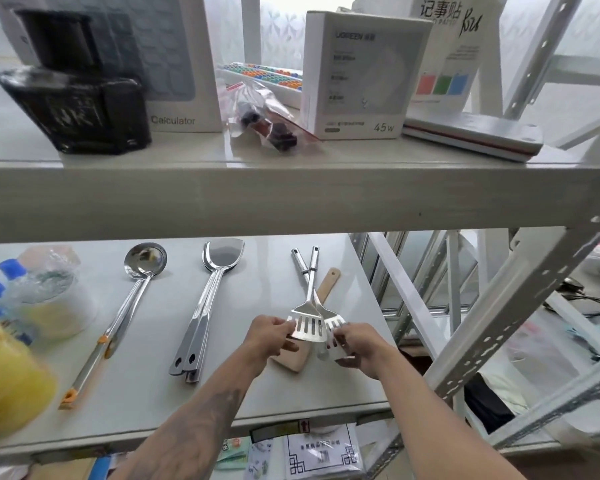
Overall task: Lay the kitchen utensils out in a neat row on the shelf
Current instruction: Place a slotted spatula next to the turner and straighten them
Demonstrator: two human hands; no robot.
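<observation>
Left hand (270, 332) pinches upper slotted spatula (308, 325); right hand (355, 342) grips crossed lower slotted spatula (334, 322)

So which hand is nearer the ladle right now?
Left. The left hand grips a slotted spatula right of the ladle, beyond the solid turners; the right hand is farther right.

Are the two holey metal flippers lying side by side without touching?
No, the two slotted spatulas cross each other like an X, with the left hand and right hand pinching their blades.
</observation>
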